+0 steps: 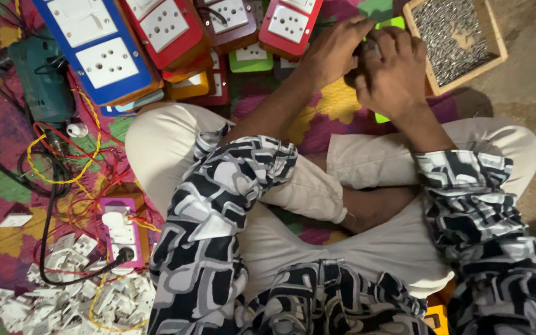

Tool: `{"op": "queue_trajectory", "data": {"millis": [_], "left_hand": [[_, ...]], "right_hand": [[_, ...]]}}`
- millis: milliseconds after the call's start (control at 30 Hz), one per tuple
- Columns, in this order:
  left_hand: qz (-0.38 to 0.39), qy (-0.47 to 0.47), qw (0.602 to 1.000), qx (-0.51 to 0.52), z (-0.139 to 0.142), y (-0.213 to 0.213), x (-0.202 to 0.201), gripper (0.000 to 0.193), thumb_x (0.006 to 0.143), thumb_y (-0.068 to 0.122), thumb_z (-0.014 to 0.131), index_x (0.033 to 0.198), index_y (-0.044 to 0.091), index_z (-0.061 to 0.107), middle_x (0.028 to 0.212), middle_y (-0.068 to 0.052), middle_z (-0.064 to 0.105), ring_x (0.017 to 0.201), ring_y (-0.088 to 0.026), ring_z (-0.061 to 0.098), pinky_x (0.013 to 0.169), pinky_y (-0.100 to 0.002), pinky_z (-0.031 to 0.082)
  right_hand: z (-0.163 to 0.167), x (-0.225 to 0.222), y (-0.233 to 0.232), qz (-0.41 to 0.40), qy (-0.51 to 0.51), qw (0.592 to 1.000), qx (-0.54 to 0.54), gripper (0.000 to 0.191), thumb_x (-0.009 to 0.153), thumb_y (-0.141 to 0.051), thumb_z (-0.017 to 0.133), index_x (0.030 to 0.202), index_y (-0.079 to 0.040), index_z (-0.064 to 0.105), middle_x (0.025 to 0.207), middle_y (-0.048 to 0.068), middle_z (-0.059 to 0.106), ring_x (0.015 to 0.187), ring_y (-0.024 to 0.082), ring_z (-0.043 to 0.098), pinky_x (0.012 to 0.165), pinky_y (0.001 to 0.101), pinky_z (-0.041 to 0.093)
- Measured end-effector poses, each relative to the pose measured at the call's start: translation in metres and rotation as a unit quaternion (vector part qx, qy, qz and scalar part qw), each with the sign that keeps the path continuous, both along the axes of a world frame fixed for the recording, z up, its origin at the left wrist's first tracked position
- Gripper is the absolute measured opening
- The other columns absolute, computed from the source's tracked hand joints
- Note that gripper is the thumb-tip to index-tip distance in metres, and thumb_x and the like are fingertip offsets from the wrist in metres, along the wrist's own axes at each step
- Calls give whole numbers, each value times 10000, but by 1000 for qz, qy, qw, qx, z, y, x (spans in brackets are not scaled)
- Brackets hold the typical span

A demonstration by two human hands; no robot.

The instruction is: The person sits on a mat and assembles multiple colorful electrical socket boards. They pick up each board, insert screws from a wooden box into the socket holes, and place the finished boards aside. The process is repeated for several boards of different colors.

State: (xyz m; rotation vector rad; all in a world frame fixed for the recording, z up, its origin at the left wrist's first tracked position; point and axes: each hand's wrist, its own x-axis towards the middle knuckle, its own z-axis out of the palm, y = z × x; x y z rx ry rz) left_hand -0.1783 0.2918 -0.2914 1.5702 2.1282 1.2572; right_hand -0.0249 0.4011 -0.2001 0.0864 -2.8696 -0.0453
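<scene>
I sit cross-legged on a patterned mat. My left hand [336, 46] and my right hand [392, 74] are close together over a green switch board [393, 23], which they mostly hide. Both hands have curled fingers that seem to grip something small between them; what it is cannot be made out. A wooden tray of metal screws [451, 34] lies just right of my right hand. Red switch boards [286, 22] with white sockets lie just left of my left hand.
A blue switch board [97, 46] and more red, orange and green boards sit at top left. A green electric drill [41, 77] lies far left among red and yellow wires. A pink board [119, 232] and a heap of white sockets [75, 298] are at bottom left.
</scene>
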Motion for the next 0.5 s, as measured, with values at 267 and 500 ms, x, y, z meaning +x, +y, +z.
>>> {"op": "queue_trajectory", "data": {"millis": [267, 500], "left_hand": [[-16, -39, 999, -28, 26, 5, -2, 665, 691, 84, 797, 1285, -13, 515, 1265, -242, 544, 1183, -441, 579, 969, -450, 525], [49, 15, 999, -14, 25, 11, 17, 294, 849, 157, 765, 1052, 20, 603, 1193, -286, 578, 1033, -415, 640, 880, -501, 532]], "right_hand": [[8, -1, 3, -11, -28, 994, -105, 342, 834, -220, 732, 1134, -58, 745, 1311, 131, 633, 1317, 332, 545, 1082, 497, 430], [31, 10, 49, -50, 14, 917, -396, 233, 1029, -21, 650, 1254, -2, 709, 1333, 172, 667, 1215, 317, 664, 971, 398, 552]]}}
